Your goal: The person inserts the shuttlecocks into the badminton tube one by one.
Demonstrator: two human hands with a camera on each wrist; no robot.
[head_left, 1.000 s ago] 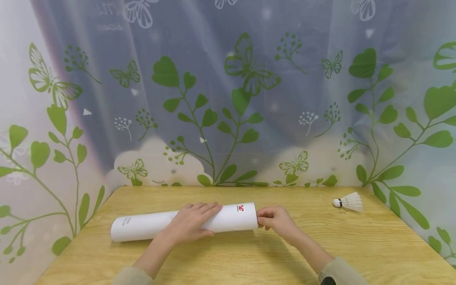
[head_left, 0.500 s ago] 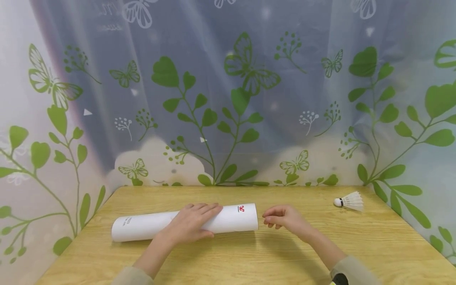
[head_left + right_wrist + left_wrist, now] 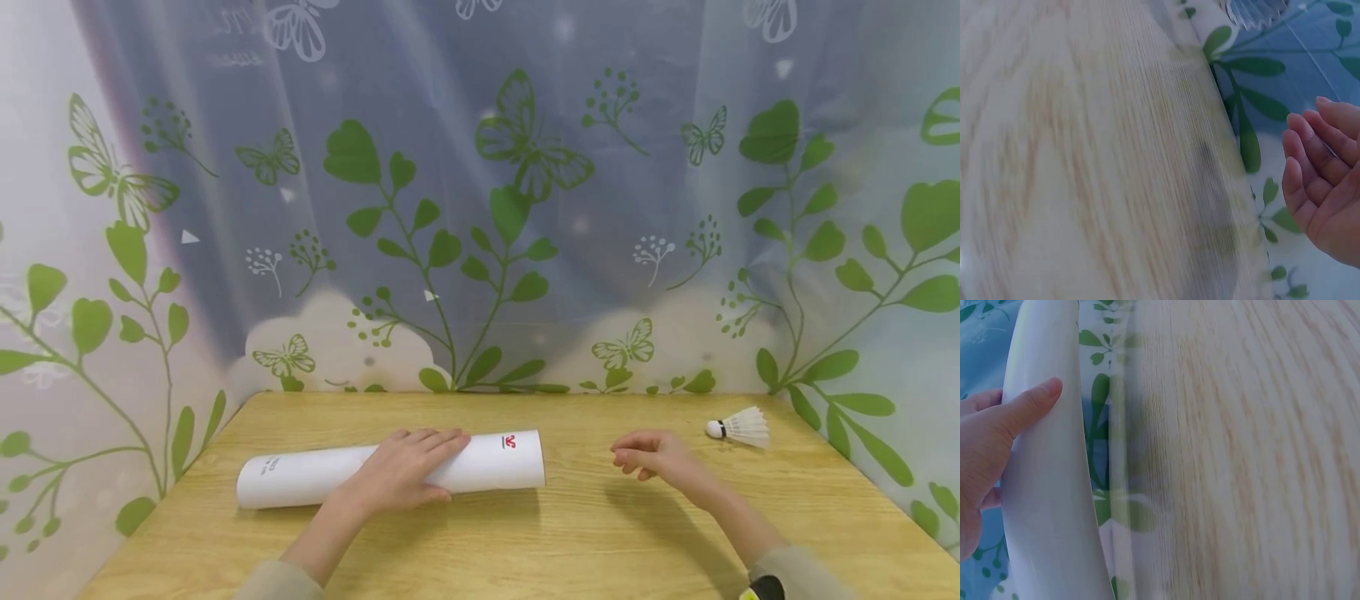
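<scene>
A white shuttlecock tube (image 3: 495, 462) with a red logo near its right end lies on its side, slightly slanted, on the wooden table (image 3: 480, 550). My left hand (image 3: 401, 471) grips it around the middle from above. In the left wrist view the thumb (image 3: 1035, 403) lies along one side of the tube (image 3: 1054, 487), and the other fingers are mostly hidden behind it. To the right, my right hand (image 3: 663, 462) is held above the table, apart from the tube. Its fingers are loosely bent, and the right wrist view shows nothing in that hand (image 3: 1329, 181).
A white feather shuttlecock (image 3: 738, 427) with a dark band lies at the table's back right, beyond my right hand. Behind the table hangs a curtain (image 3: 480, 208) printed with green leaves and butterflies.
My right hand has moved away from the tube's right end, further to the right. The left hand and the tube have stayed almost in place.
</scene>
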